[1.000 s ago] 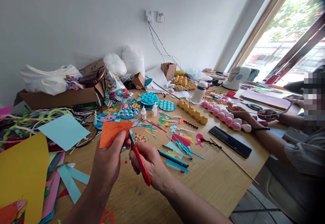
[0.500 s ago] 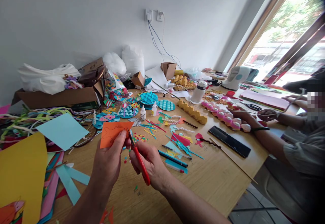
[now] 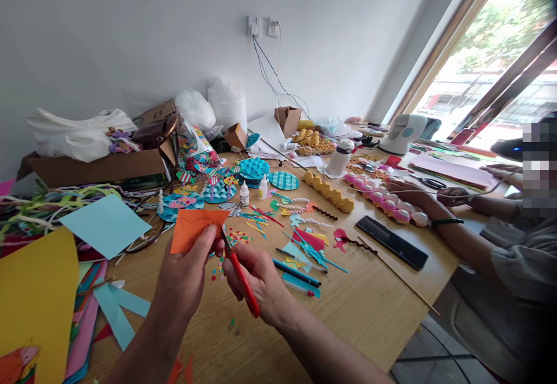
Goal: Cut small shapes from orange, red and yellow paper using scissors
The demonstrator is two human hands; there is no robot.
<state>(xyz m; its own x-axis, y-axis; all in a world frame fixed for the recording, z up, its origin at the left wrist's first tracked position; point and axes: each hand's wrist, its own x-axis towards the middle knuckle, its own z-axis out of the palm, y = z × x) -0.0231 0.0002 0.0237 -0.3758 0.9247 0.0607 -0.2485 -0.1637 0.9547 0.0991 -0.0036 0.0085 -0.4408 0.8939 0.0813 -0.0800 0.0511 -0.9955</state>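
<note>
An orange paper (image 3: 187, 230) with a drawn outline is pinched in my left hand (image 3: 187, 274), the thumb lying on its front. My right hand (image 3: 255, 279) is closed on red-handled scissors (image 3: 242, 279). Their dark blades reach the paper's right edge. Small coloured paper dots (image 3: 237, 237) lie on the table behind the scissors. Two small white glue bottles (image 3: 244, 195) stand upright beyond them, near blue wavy card discs (image 3: 255, 170).
At left lie a light blue sheet (image 3: 105, 225), a yellow sheet (image 3: 37, 297) and a box (image 3: 100, 169) of bags. Pens (image 3: 297, 272), a black phone (image 3: 391, 242) and a thin stick (image 3: 400, 276) lie at right. Another person's arm (image 3: 461, 239) rests by a pink egg-carton strip (image 3: 383, 198).
My right hand and the scissors have shifted very slightly to the right. The orange paper's right edge sits a little farther right too. The view has moved slightly.
</note>
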